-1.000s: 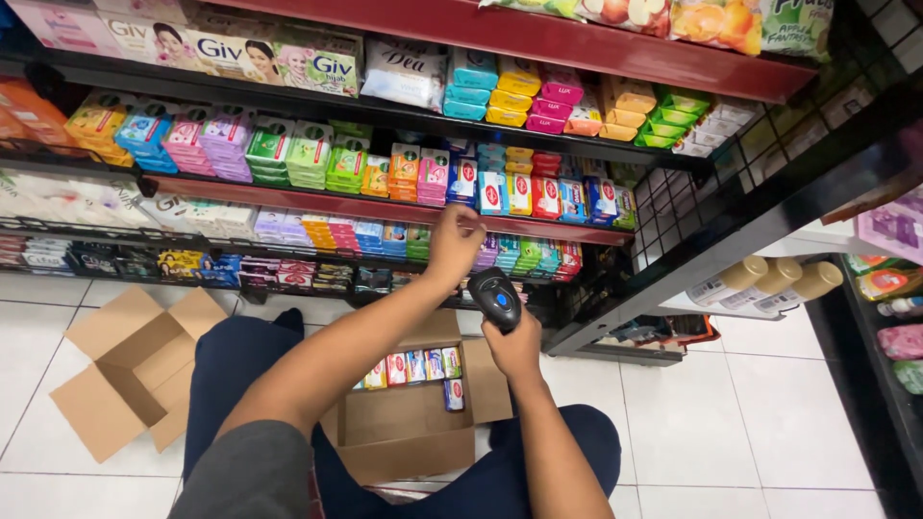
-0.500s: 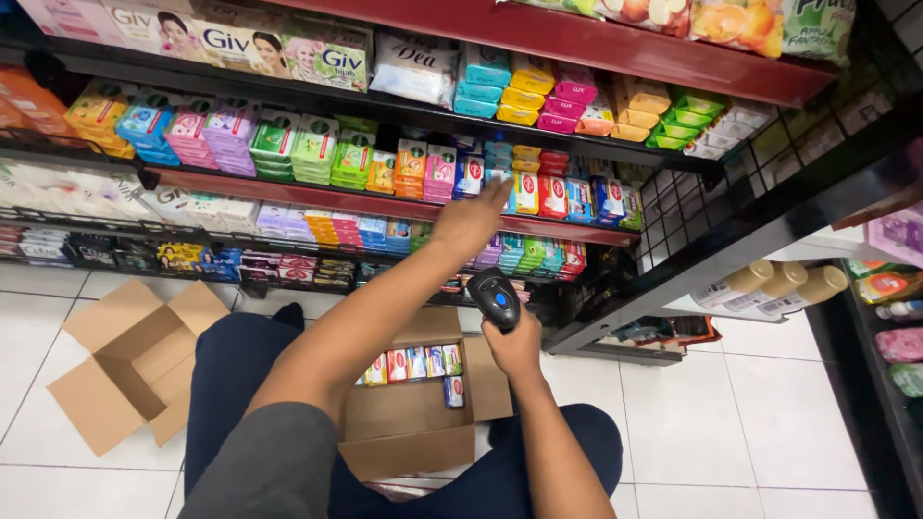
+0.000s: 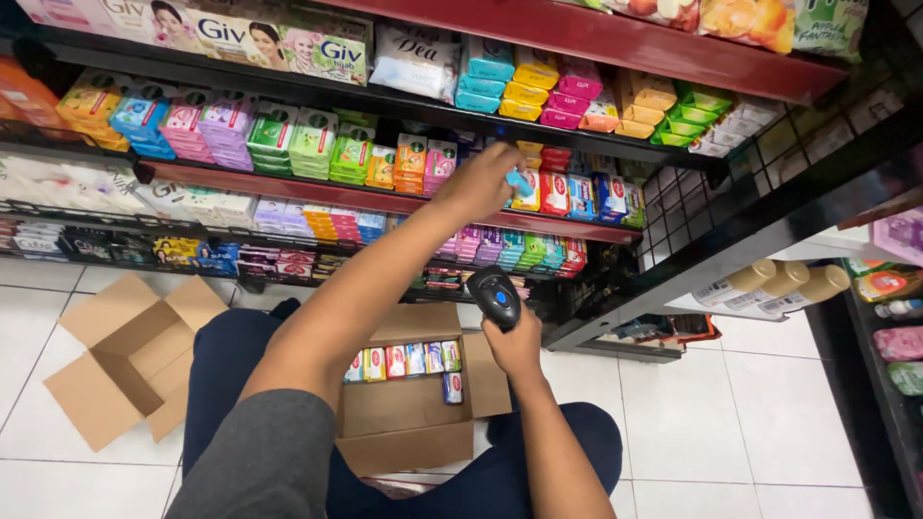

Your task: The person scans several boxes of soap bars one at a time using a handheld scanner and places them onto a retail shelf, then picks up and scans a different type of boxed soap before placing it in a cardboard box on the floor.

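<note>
I am kneeling on the white tiled floor (image 3: 731, 423), my dark trousers showing on either side of an open cardboard box (image 3: 404, 418) that is sitting between my knees. The box is holding a single row of small soap packs (image 3: 404, 361) standing along its far wall, with one more pack (image 3: 453, 387) lying just below the row's right end. A second cardboard box (image 3: 130, 356), flaps spread, is lying on the tiles to my left, apart from the first.

My right hand (image 3: 514, 346) is closing around the grip of a black handheld scanner (image 3: 494, 296), fingers clamped on it, and is holding it upright above the box's right edge, its head facing the shelves.

My left arm, in a grey sleeve, is stretching forward and up. My left hand (image 3: 478, 183) is reaching the middle shelf (image 3: 317, 192), fingers together, pinching a small blue soap pack (image 3: 520, 180). That pack is sitting at the shelf front, just beside a row of red, yellow and blue soap packs (image 3: 572, 195) to its right.

Further along, the same shelf is carrying green, orange and pink packs (image 3: 356, 154) to the left of my hand. The shelf above is holding stacked blue, yellow and pink bars (image 3: 524, 86). To the far right, three tan-capped bottles (image 3: 784, 281) are lying on a lower rack.
</note>
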